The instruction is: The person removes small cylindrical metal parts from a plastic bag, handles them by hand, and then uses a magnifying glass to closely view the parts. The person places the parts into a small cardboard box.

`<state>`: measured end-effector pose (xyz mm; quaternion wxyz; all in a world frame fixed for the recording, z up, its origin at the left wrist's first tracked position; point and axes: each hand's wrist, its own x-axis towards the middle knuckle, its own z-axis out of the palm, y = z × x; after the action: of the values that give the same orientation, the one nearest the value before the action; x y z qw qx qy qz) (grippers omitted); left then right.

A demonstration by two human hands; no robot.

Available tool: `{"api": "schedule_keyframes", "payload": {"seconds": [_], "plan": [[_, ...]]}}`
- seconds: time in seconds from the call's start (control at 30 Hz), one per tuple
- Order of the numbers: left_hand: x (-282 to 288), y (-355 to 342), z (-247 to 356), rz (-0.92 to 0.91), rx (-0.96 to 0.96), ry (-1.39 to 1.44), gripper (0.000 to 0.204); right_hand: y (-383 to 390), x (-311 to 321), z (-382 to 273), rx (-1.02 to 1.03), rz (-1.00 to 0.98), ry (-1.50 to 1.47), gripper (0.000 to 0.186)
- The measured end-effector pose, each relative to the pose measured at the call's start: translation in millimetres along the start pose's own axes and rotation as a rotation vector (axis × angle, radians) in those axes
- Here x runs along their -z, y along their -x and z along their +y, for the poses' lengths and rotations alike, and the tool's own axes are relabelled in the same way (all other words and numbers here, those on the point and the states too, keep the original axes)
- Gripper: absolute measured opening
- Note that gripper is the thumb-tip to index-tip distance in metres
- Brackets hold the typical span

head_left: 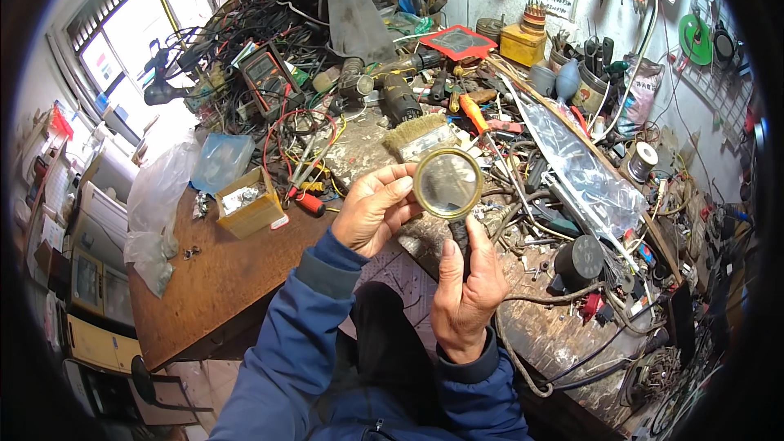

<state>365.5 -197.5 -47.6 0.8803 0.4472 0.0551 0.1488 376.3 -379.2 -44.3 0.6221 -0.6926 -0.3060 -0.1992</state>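
Both hands (416, 253), fingers gripping magnifying glass (447, 184), cluttered workbench (220, 278)

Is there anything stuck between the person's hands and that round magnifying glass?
Nothing visible. The left hand pinches the brass rim of the round magnifying glass, and the right hand grips its dark handle directly.

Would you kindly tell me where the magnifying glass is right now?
In the head view it sits at centre: the magnifying glass is held above the cluttered workbench, handle in the right hand, left hand touching its rim.
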Motion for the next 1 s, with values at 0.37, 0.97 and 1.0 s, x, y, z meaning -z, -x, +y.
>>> {"api": "schedule_keyframes", "payload": {"seconds": [0.37,0.97,1.0], "plan": [[-11.2,8.2,8.2,-0.009,0.051,0.003,0.038,7.4,6.6,1.0,0.152,-0.134,0.031,0.036],[-4.3,4.4,4.1,-0.048,0.023,0.032,0.040,4.3,0.9,9.5,0.288,-0.010,0.039,0.041],[-3.9,4.3,3.8,-0.047,0.020,0.030,0.041,4.2,0.6,9.8,0.289,-0.008,0.035,0.041]]}}
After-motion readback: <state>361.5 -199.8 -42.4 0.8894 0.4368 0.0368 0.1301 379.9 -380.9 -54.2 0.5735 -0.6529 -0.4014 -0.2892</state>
